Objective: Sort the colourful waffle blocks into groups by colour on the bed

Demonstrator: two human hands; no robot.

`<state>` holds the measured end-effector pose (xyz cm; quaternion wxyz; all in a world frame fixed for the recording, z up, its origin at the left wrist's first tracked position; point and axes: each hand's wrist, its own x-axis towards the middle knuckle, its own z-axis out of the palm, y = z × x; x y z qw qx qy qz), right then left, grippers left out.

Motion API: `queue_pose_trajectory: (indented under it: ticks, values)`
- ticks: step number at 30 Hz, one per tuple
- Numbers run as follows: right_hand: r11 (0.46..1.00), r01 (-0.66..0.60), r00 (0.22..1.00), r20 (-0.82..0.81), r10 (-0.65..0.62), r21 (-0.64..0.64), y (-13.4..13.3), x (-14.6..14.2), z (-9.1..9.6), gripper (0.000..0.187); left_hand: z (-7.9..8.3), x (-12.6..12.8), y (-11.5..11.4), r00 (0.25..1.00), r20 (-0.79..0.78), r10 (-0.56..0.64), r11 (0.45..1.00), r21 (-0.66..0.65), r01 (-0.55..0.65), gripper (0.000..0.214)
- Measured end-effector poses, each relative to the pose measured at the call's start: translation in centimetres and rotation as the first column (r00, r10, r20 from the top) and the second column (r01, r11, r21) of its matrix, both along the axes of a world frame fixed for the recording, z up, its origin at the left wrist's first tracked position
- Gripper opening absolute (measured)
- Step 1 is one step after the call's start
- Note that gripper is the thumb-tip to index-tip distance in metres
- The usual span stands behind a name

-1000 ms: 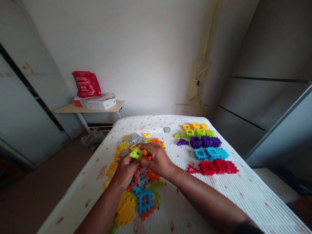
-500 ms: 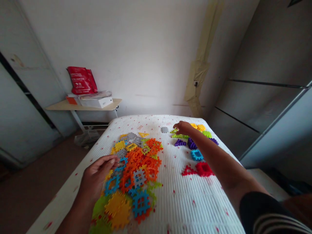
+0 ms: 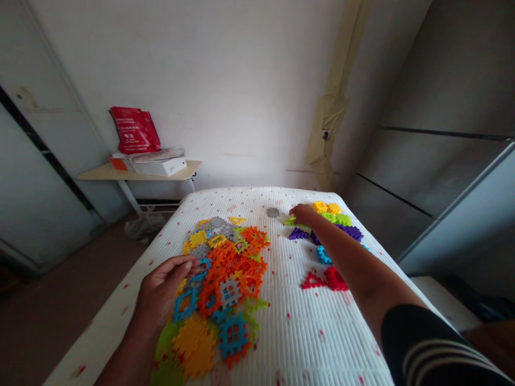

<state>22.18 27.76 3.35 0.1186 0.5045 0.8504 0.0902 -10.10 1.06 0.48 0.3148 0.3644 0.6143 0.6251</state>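
Note:
A heap of flat interlocking plastic tiles [image 3: 225, 273] in orange, blue, yellow, green and grey lies on a white ribbed mattress [image 3: 281, 332]. My left hand [image 3: 164, 287] rests at the heap's left edge, fingers loosely curled, holding nothing. My right hand [image 3: 302, 213] is stretched far across to the sorted rows, fingers closed over a green triangle piece [image 3: 290, 221]. Beside it stand stacks of yellow tiles [image 3: 326, 207], green tiles [image 3: 340, 219], purple tiles [image 3: 354, 232], blue tiles [image 3: 323, 255] and red tiles [image 3: 333, 279], partly hidden by my arm.
A single grey tile [image 3: 273, 212] lies apart near the far edge. A purple triangle [image 3: 298, 234] and a red triangle [image 3: 311, 281] lie left of their stacks. A small side table [image 3: 137, 172] with a red bag [image 3: 134, 130] and white box stands by the wall.
My hands parted from the heap; the right one carried a green piece across to the green row and has settled there. The left hand drew back to the heap's left side.

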Motion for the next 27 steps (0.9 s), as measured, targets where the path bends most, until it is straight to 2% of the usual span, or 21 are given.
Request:
queue_pose_trajectory:
  ticks: [10,17,22,27]
  values:
    - [1.0,-0.001,0.999,0.032,0.001,-0.009,-0.4,-0.6,-0.1,0.039,0.6,0.5,-0.1,1.0,-0.002,-0.026,1.0,-0.011,0.026,0.038]
    - [1.0,-0.03,1.0,-0.01,0.03,0.001,-1.5,-2.1,1.4,0.039,0.6,0.5,-0.3,0.997,-0.051,-0.051,0.999,-0.014,0.051,0.038]
    - [0.992,-0.127,0.978,-0.166,0.128,0.021,-3.1,-6.9,2.1,0.039,0.3,0.7,-0.1,0.988,-0.149,-0.049,0.999,-0.004,0.049,0.035]
    - [0.978,-0.21,0.941,-0.274,0.197,-0.019,-5.2,-13.3,0.6,0.036,-0.5,0.3,-0.1,0.925,-0.374,0.062,0.997,-0.013,-0.072,0.031]
